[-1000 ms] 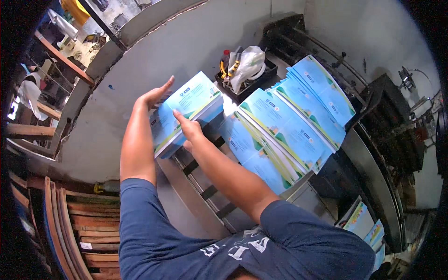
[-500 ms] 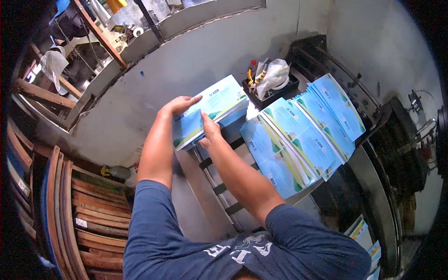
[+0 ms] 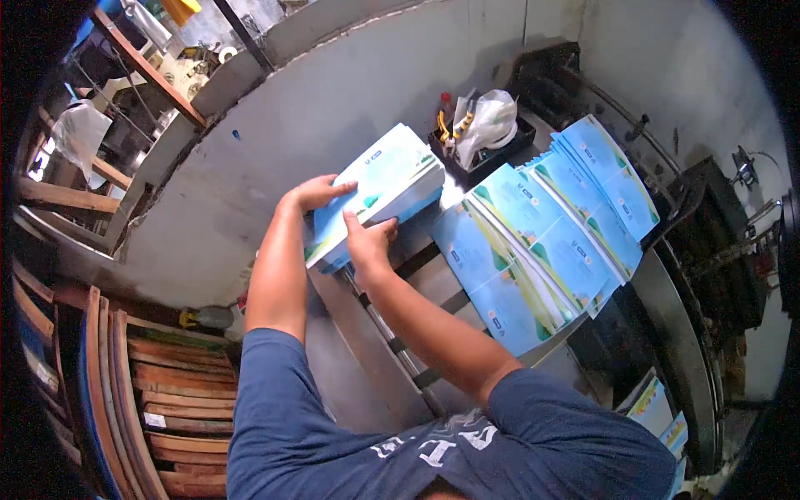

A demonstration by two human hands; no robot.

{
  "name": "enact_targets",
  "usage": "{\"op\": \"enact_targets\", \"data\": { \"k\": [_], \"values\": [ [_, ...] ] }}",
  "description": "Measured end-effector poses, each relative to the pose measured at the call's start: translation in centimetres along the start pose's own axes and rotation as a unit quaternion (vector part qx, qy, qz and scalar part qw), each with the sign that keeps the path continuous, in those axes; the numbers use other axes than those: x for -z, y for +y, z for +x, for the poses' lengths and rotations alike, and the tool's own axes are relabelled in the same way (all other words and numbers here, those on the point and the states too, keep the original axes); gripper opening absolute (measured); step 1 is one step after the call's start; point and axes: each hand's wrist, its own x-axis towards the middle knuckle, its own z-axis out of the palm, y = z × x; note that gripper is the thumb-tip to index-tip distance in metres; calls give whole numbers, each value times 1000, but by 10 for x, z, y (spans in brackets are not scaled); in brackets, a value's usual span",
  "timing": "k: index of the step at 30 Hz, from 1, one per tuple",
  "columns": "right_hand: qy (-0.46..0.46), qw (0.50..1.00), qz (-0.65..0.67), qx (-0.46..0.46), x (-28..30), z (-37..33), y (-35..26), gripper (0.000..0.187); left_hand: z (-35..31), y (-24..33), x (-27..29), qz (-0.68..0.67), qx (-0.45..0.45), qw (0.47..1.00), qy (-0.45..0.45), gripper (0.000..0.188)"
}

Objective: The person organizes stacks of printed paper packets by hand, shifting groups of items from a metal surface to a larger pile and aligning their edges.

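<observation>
A thick stack of light-blue printed sheets (image 3: 387,179) with green and white artwork lies between my hands on the far side of the bench. My left hand (image 3: 318,193) grips its left end, thumb over the top sheet, the other fingers largely hidden. Along the near long side, my right hand (image 3: 371,243) presses the stack, thumb up at the top edge and a finger stretched along the side. To the right, more blue printed sheets (image 3: 533,242) lie fanned out in overlapping rows.
Behind the fanned sheets stands a black tray (image 3: 492,162) with yellow-handled pliers (image 3: 454,129) and a white plastic bag (image 3: 492,121). Dark machinery (image 3: 708,250) is at the right. Wooden slats (image 3: 179,392) stack up at the lower left. A grey wall (image 3: 333,100) runs behind the bench.
My right hand has shifted slightly along the stack's near side, and one finger now shows stretched out there. The left hand keeps its grip. The whole view has moved a little.
</observation>
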Motion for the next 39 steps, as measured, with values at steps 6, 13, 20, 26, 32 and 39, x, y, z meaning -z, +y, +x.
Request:
{"op": "enact_targets", "data": {
  "k": [6,13,20,26,32,39],
  "values": [
    [-129,968,214,-17,-18,-4,-22,72,11,12,5,-26,10,999,-40,79],
    [-76,972,223,10,2,12,10,70,16,25,18,-31,108,984,-141,92],
    [-154,961,136,-183,0,54,-16,61,27,31,11,-83,183,969,-147,95],
    [-163,966,75,-185,-7,34,-39,57,27,21,21,-42,181,975,-123,95],
    [-229,946,157,-171,2,44,-16,67,36,13,32,-25,173,974,-143,98],
    [-242,933,209,-165,27,22,-25,74,19,25,42,11,126,985,-115,88]
  ]
}}
